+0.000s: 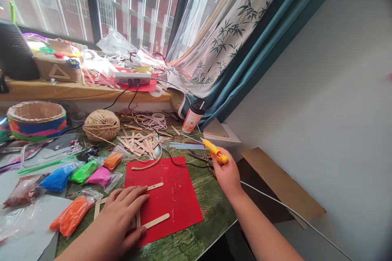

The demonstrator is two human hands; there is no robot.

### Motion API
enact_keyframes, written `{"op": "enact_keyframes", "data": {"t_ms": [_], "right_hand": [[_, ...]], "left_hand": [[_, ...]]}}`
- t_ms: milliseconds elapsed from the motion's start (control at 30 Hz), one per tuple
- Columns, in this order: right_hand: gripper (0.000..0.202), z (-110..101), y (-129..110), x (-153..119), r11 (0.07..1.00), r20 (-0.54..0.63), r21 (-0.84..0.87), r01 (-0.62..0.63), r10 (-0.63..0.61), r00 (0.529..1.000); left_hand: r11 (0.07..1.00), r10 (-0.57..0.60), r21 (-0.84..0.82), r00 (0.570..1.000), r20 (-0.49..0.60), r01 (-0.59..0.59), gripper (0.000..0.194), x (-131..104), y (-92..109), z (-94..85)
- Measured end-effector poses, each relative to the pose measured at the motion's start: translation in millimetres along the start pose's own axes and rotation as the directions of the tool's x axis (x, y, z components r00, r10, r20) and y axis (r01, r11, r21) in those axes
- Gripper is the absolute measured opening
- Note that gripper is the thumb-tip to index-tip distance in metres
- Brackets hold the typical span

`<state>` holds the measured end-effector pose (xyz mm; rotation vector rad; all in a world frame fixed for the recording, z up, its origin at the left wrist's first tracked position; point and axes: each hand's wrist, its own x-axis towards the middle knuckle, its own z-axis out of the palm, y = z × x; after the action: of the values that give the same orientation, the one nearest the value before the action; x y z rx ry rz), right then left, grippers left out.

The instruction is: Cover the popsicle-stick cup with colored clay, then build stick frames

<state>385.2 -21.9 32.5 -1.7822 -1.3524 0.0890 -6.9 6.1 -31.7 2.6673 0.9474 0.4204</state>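
My left hand [124, 214] lies palm down over a frame of wooden craft sticks, fingers stretched out and thumb apart. One craft stick [156, 186] shows past its fingertips, and another craft stick [157, 220] runs out by the thumb. The stick ends rest on a red sheet [179, 195]; the palm hides the middle of the frame. My right hand [228, 173] is closed around a yellow glue gun [215, 151], to the right of the sheet. A thin pale rod extends from the gun toward the cup. Scissors [199, 155] lie beside this hand.
Behind the sheet are a pile of craft sticks [141, 144], a twine ball [101, 124] and a paper cup [193, 118]. Bags of coloured clay [73, 214] lie at left. A black cord [179, 164] crosses the sheet's top edge. A cardboard box [281, 183] stands at right.
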Motion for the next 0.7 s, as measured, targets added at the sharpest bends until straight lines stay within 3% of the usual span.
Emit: {"op": "enact_keyframes", "data": {"t_ms": [33, 67, 100, 167, 233, 367, 467, 700], "right_hand": [[0.03, 0, 5, 3, 0.998, -0.035, -0.033, 0.047, -0.048, 0.998], [0.028, 1, 9, 4, 0.992, 0.014, -0.063, 0.11, -0.11, 0.994], [0.028, 4, 11, 1, 0.981, 0.129, -0.079, 0.175, -0.164, 0.978], [0.03, 14, 9, -11, 0.968, 0.398, -0.048, 0.245, -0.207, 0.894], [0.034, 25, 2, -26, 0.976, 0.511, -0.004, 0.218, -0.185, 0.839], [0.03, 34, -14, -44, 0.994, 0.561, 0.106, 0.004, -0.063, 0.825], [0.026, 29, -24, -42, 0.96, 0.697, 0.193, -0.204, 0.013, 0.717], [0.026, 27, -37, -27, 0.922, 0.792, 0.201, -0.331, 0.046, 0.608]], "left_hand": [[1.0, 0.004, 0.0, 1.0, 0.003, -0.004, 0.058, -1, -2, 1.9], [1.0, 0.006, -0.002, 1.0, 0.009, -0.006, 0.058, -1, -3, 3.9], [1.0, 0.007, -0.005, 1.0, 0.014, -0.007, 0.058, -1, -5, 5.8], [1.0, 0.001, -0.015, 1.0, 0.021, -0.001, 0.06, -1, -7, 8.5], [1.0, -0.009, -0.028, 1.0, 0.029, 0.01, 0.061, -1, -7, 9.4], [0.999, -0.019, -0.045, 0.999, 0.046, 0.021, 0.06, 0, -6, 5.7], [0.999, -0.024, -0.04, 0.998, 0.061, 0.026, 0.059, 0, -3, 1.0], [0.999, -0.027, -0.03, 0.994, 0.105, 0.03, 0.059, 3, 0, -5.2]]}}
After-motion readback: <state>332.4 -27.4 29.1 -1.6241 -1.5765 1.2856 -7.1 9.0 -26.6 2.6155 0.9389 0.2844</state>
